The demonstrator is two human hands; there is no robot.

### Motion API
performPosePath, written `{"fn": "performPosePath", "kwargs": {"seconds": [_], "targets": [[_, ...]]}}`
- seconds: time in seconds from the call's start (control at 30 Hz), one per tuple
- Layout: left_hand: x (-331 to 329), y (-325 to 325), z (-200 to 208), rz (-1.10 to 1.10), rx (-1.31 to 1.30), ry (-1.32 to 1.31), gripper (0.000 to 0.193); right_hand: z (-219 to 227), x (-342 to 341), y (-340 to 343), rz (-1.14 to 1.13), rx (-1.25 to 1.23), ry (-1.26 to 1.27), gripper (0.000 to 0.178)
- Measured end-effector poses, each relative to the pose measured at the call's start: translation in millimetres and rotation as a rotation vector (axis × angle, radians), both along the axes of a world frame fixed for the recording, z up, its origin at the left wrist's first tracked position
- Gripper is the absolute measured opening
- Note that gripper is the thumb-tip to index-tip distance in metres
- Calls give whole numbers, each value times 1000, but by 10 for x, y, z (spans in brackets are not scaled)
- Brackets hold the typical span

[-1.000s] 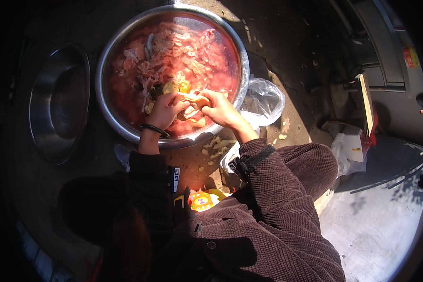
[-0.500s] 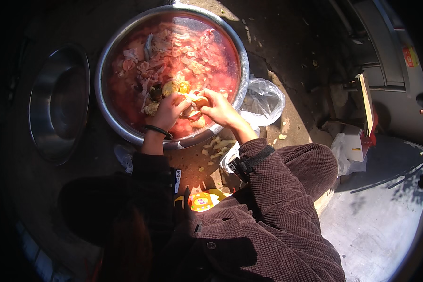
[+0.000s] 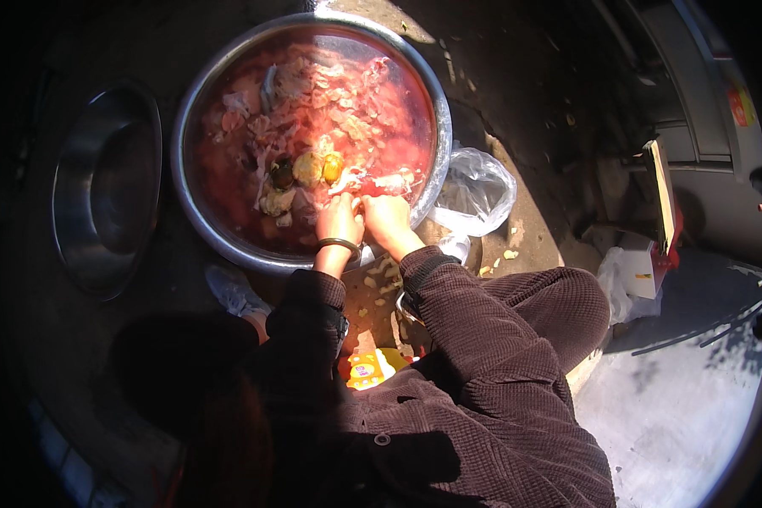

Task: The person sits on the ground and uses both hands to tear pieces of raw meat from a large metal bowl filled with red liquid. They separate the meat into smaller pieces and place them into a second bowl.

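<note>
A large round metal basin (image 3: 188, 182) holds reddish water and many pieces of raw meat (image 3: 343, 106), pink and pale. Over its near side my left hand (image 3: 340, 222) and my right hand (image 3: 387, 222) press together as closed fists, knuckles away from me. Both grip a small piece of raw meat that the fingers almost wholly hide. Just beyond them lie a round yellowish lump (image 3: 307, 169), an orange-yellow lump (image 3: 333, 168) and a dark greenish lump (image 3: 281, 173). A dark bangle circles my left wrist.
An oval metal tub (image 3: 106, 190) stands to the left. Right of the basin sits a clear plastic bag (image 3: 480, 193). Pale scraps (image 3: 389, 278) litter the ground near me, by a yellow-orange package (image 3: 369, 369). A wooden board (image 3: 662, 193) and a white box (image 3: 637, 264) are farther right.
My hands have come together and turned into fists, drawn slightly nearer me. The yellowish piece they were pulling at is now mostly hidden. The lumps beyond show more fully.
</note>
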State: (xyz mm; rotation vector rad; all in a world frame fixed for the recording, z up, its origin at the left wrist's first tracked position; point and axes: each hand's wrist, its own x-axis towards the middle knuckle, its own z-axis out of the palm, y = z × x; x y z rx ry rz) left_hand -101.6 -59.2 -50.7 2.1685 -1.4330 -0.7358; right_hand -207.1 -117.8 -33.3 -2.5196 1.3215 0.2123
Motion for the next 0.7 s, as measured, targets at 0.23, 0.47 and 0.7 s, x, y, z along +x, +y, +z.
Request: {"fn": "performPosePath", "kwargs": {"seconds": [0.23, 0.47, 0.7], "targets": [[173, -137, -414, 260, 42, 699, 18, -80, -36, -289, -243, 285, -284, 23], [584, -82, -705, 295, 25, 917, 26, 152, -85, -530, -247, 322, -396, 18], [637, -39, -325, 193, 66, 875, 26, 210, 25, -367, -126, 557, -765, 27]]}}
